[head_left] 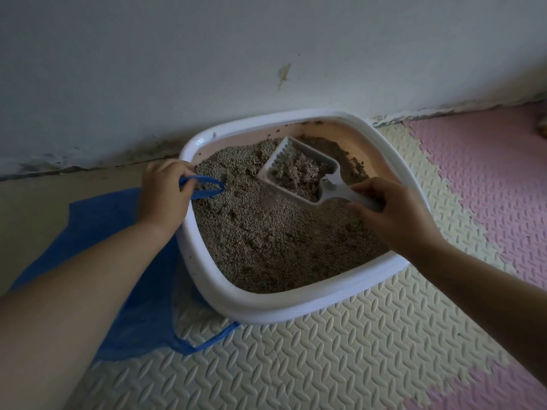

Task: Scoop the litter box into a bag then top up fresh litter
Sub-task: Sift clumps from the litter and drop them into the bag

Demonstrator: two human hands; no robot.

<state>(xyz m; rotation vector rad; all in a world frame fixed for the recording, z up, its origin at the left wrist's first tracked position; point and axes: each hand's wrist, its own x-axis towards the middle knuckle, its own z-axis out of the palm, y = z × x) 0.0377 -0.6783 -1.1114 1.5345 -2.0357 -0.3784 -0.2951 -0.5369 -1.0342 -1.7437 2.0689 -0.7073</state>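
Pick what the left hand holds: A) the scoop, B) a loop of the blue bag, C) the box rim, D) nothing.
B: the left hand grips a blue loop of the bag; the right hand holds the scoop.

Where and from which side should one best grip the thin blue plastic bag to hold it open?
Grip its free handle loop from above: it lies flat on the cream foam mat before the white plastic litter box, unobstructed. The left hand holds the other loop.
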